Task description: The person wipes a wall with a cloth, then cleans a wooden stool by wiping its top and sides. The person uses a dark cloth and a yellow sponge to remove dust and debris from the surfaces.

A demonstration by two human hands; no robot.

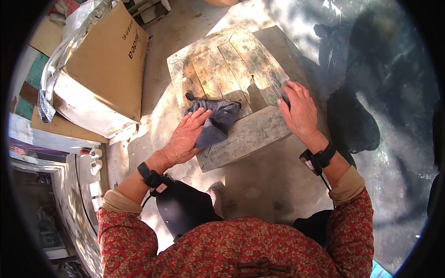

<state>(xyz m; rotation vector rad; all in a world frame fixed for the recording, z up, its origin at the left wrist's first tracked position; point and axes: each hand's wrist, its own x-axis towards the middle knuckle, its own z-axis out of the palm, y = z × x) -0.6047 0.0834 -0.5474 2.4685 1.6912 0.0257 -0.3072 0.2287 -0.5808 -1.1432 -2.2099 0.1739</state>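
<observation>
A low, worn wooden table [212,73] with a plank top stands before me. One plank gap near its right side shows the floor below. My left hand [187,137] lies over a bunched grey cloth [222,116] at the near left part of the top, its fingers pressed on the fabric. The cloth has a dark hanging loop and hangs partly over the near board. My right hand [300,109] rests at the right corner of the table, thumb apart from the fingers and fingertips touching the edge. Its palm side is hidden.
A large cardboard box [104,66] marked Midea stands at the left, with plastic wrapping [66,52] along its far side. White shoes [96,161] lie by a doorway at the lower left. Shadows fall across the concrete floor [396,114] at the right.
</observation>
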